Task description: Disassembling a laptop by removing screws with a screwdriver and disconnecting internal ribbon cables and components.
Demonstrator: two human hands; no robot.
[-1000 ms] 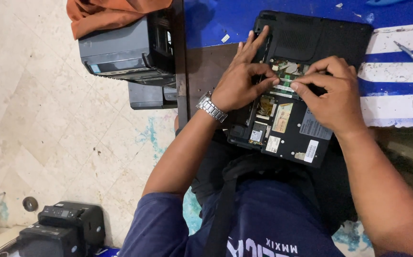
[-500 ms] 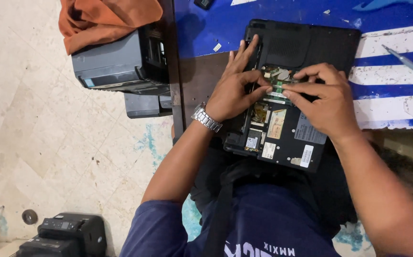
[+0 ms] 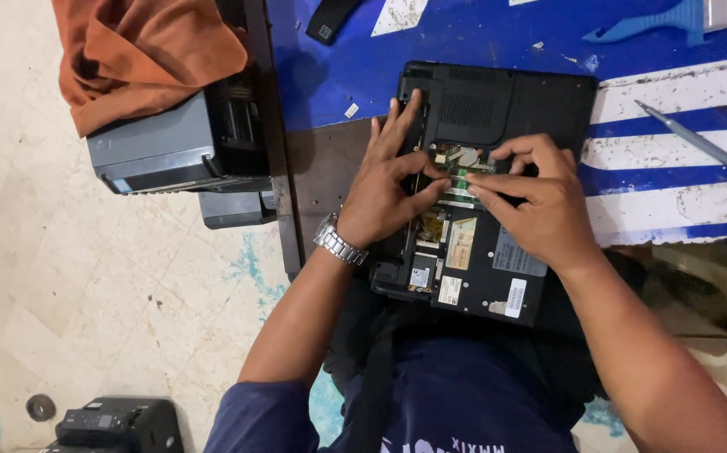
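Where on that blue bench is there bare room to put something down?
The widest free patch is the blue top above the upturned laptop, between the black strip and the blue tool. A narrow one lies right of the laptop, below the pen-like tool. It is crowded at the open bay, where left hand and right hand meet.

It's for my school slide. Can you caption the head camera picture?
Both hands, left hand and right hand, press a small green circuit card inside an upturned black laptop.
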